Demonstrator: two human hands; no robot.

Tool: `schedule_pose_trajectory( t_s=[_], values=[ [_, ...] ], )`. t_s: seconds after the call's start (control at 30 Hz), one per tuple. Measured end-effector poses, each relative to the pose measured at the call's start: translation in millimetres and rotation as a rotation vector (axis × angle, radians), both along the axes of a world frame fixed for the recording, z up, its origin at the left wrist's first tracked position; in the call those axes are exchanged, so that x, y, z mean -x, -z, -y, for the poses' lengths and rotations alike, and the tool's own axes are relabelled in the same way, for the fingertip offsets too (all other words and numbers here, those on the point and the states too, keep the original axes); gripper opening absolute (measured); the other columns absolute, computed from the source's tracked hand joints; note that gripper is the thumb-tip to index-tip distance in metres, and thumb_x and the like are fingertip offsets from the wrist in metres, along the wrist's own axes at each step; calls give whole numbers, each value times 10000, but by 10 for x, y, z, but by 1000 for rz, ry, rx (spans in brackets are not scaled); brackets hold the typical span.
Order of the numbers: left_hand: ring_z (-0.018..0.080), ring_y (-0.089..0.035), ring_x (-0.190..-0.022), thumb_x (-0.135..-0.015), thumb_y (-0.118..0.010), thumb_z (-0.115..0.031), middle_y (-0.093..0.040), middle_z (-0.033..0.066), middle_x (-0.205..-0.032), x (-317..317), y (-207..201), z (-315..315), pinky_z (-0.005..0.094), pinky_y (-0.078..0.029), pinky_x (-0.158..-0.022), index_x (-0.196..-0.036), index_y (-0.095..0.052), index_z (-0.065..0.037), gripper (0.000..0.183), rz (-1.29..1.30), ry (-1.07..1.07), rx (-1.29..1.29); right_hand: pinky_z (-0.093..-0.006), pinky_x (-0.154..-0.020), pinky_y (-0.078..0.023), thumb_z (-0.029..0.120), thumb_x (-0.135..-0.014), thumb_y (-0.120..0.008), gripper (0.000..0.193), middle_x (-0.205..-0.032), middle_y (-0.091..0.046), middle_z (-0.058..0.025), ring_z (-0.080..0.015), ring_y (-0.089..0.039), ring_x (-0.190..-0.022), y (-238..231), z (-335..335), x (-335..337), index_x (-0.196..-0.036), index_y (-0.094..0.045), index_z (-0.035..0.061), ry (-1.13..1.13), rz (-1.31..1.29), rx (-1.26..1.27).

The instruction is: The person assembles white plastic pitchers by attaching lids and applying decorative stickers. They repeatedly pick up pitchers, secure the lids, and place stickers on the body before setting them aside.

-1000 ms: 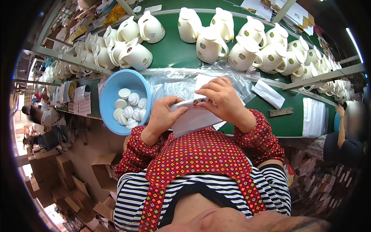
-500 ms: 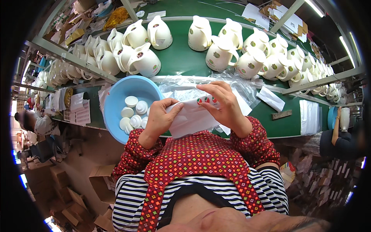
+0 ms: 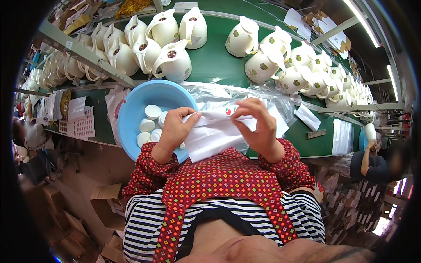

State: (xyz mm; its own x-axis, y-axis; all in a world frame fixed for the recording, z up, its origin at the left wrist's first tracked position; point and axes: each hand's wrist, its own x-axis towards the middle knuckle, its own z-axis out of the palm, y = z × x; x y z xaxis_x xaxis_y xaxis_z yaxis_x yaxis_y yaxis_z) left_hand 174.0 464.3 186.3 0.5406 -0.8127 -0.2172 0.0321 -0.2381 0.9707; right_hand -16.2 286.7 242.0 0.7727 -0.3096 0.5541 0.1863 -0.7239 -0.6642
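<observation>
My left hand (image 3: 176, 129) pinches the left end of a white sticker sheet (image 3: 212, 142) between thumb and fingers. A round red-and-green sticker (image 3: 228, 111) shows along the sheet's upper edge. At that edge, just right of the sticker, my right hand (image 3: 259, 127) has its fingers curled and the thumb close to the forefinger. Whatever lies between those fingertips is too small to make out. Left of my left hand stands a blue basin (image 3: 127, 127) with several round white lids (image 3: 152, 112) in it; my left hand and wrist overlap its right side.
Cream jugs (image 3: 173, 61) fill the far left of the green table (image 3: 215, 65), more jugs (image 3: 263, 65) the far right. Clear plastic bags (image 3: 280, 101) lie behind the sheet. Further right are a folded paper (image 3: 307, 116), a small bar (image 3: 316, 134) and a co-worker's arm (image 3: 365, 162).
My right hand has curled its fingers and covers more of the sticker row; fewer stickers show. The view has shifted a little. A co-worker at the right has moved a white jug-like object.
</observation>
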Motion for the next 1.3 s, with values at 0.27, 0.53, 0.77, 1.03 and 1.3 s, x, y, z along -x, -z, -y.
schedule_pose_trajectory(
  t_s=[0.27, 0.53, 0.77, 1.03, 1.3],
  values=[
    [59, -612, -761, -975, -726, -156, -742, 28, -818, 95, -200, 157, 245, -498, -694, -946, -751, 56, 216, 52, 24, -33, -396, -976, -546, -96, -779, -791, 924, -1493, -571, -124, -255, -702, -1040, 129, 321, 7, -1584, -409, 145, -93, -263, -205],
    [78, -611, -800, -982, -714, -143, -742, 33, -867, 246, -93, 278, 253, -489, -726, -972, -743, 44, 190, -114, 38, -73, -324, -927, -583, -157, -781, -782, 955, -1412, -586, -139, -170, -688, -947, 281, 455, 288, -1604, -386, 123, -165, -299, -393],
    [313, -638, -1217, -913, -774, -227, -719, 117, -1218, 420, -643, 587, 484, -422, -1123, -1094, -758, -50, 253, 1453, 232, -144, -309, -829, -622, -197, -813, -696, 886, -1473, -537, -147, -169, -717, -935, 156, 651, 461, -1590, -421, 126, -133, -260, -600],
    [272, -703, -679, -968, -683, -104, -742, 114, -801, 661, -475, 927, 344, -534, -635, -982, -748, 31, 151, 517, 393, -43, -320, -869, -626, -181, -814, -733, 883, -1498, -501, -180, -210, -740, -1026, 104, 715, 423, -1583, -410, 111, -135, -192, -308],
    [251, -668, -629, -987, -660, -193, -696, 200, -735, 586, -357, 1057, 379, -521, -647, -983, -764, 43, 257, 280, 388, -217, -405, -895, -605, -130, -864, -681, 698, -1470, -526, -223, -364, -675, -1154, 289, 692, 411, -1504, -516, 96, -120, -100, -139]
  ],
)
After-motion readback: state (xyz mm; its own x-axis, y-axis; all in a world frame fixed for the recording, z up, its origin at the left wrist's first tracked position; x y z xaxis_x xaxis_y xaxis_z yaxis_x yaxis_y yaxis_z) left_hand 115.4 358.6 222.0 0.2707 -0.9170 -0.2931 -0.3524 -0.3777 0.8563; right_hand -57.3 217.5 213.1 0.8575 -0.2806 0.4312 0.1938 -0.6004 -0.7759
